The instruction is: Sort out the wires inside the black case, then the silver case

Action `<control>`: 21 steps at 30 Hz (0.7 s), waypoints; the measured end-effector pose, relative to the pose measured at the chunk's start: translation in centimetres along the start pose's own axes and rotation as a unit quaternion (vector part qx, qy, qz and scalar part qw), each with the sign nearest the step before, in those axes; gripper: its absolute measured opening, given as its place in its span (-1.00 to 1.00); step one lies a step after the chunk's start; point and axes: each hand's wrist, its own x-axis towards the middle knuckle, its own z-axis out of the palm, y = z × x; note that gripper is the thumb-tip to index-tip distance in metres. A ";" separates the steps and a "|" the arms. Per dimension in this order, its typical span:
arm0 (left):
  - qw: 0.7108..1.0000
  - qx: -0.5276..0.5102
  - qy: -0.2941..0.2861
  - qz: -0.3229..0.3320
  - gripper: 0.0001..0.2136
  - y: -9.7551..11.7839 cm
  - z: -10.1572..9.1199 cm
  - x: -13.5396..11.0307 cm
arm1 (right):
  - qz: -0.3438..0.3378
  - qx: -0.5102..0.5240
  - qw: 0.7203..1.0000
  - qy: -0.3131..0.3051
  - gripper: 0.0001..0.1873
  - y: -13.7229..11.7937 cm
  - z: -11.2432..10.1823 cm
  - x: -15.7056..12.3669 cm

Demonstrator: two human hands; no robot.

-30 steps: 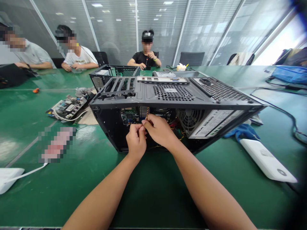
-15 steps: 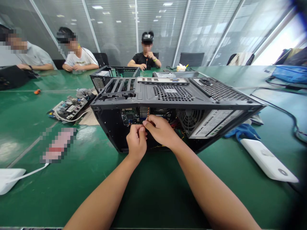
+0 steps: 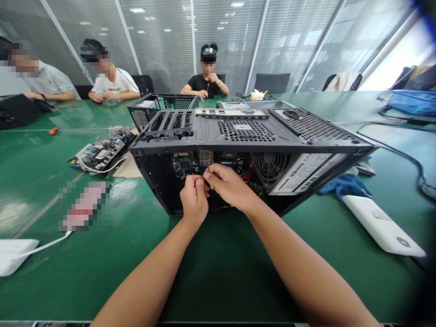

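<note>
A black computer case [image 3: 235,144] lies in front of me with its open side facing me. My right hand [image 3: 230,184] pinches a twisted orange-and-black cable [image 3: 210,157] that hangs down inside the opening. Close beside it, my left hand [image 3: 194,197] is closed in a pinch, thumb against fingers; a dark wire seems to run between the two hands, but its end is hidden. Behind the hands, part of a motherboard [image 3: 184,164] shows. To their right sits the power supply [image 3: 303,175] with its round fan grille [image 3: 270,169].
Left of the case lie a loose circuit board assembly [image 3: 102,152] and a blurred pink phone-like object [image 3: 83,206] on a white cable. A white power bank [image 3: 383,225] and a blue glove [image 3: 350,185] are at right. Another case frame [image 3: 163,102] stands behind; several people sit across the table.
Both hands keep their pinch at nearly the same spot, with only slight finger movement. The cable shifts a little, and the camera view moves slightly.
</note>
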 end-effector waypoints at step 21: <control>1.000 -0.001 -0.013 -0.006 -0.77 0.0 0.1 -0.1 | 0.001 -0.006 0.994 0.113 -0.80 0.9 0.7 0.2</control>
